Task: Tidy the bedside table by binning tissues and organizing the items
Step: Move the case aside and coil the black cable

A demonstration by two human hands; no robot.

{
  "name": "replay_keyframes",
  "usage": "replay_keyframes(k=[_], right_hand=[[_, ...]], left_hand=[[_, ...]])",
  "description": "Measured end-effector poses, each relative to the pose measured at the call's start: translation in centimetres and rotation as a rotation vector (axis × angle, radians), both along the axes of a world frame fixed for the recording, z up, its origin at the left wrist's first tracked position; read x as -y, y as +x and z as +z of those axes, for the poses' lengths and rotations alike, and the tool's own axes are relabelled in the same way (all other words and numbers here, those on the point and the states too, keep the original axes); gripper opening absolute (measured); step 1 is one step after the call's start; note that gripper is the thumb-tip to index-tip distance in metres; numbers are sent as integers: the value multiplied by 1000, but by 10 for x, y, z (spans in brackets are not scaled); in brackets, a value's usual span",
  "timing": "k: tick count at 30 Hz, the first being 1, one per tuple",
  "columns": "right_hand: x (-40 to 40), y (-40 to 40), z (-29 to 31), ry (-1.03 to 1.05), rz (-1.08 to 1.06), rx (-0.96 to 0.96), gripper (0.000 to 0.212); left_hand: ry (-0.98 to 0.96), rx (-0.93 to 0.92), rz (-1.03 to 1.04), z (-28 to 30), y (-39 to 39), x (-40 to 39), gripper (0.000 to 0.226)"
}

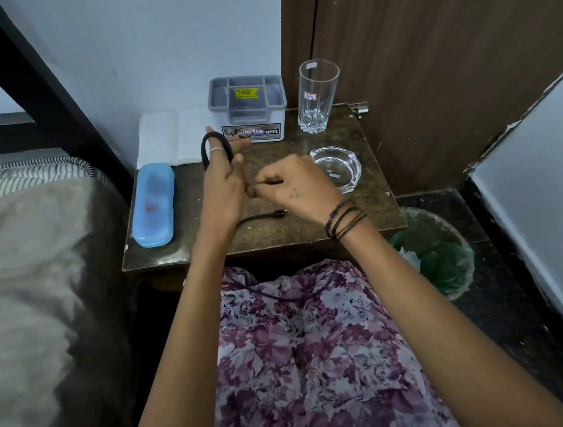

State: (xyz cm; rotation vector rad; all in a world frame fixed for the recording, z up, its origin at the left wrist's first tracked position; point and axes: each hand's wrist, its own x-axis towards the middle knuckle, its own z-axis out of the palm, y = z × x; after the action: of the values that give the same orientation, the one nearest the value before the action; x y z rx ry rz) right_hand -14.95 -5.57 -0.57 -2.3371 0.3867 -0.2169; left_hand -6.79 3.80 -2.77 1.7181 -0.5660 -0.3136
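Bedside table (309, 231), dark and stone-patterned, stands between the bed (31, 272) on the left and a wooden door (430, 61) on the right, with a pale wall behind it. A bin (442, 259) lined with a green bag sits on the floor just off the table's near right corner, with something pale lying inside. On the far edge, near the middle, stands a grey organizer box (249, 109) with open compartments on top and a yellow price sticker. A folded white cloth or tissue (169, 138) lies at the far left corner, partly overhanging. Nearer along the left edge lies a blue case (153, 205), lengthwise. A tall clear glass (318, 96) stands upright at the far right, just beside the organizer, and a clear glass ashtray (337, 168) lies nearer, on the right side. A black cable (260, 218) trails across the near middle of the table, its plug end resting on the top.

Both arms reach forward over a floral-clad lap. The left hand (224, 188) is raised with fingers spread and extended, and loops of the cable are wound around them. The right hand (296, 186), palm down with thread bands at the wrist, has its fingertips pinched together on the cable, just beside the left palm.
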Motion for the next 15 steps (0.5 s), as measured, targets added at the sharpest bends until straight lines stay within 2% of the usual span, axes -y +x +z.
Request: replay_keyframes(k=[3,5,7,10,15], right_hand=[[16,1,18,62,-52,99,21],[24,3,25,43,-84,163,22],[30,6,26,73,-118,227,17],[30,13,14,226,-152,311,9],[8,13,-13,180,-143,140,35]], left_hand=[[124,34,-60,-1,1,-9,12],[76,-29,-114,1,1,-16,28],[-34,-171,-244,7,-4,-20,45],[-272,-417,-330,17,-10,-18,52],[-596,-559,-273,22,-11,-4,40]])
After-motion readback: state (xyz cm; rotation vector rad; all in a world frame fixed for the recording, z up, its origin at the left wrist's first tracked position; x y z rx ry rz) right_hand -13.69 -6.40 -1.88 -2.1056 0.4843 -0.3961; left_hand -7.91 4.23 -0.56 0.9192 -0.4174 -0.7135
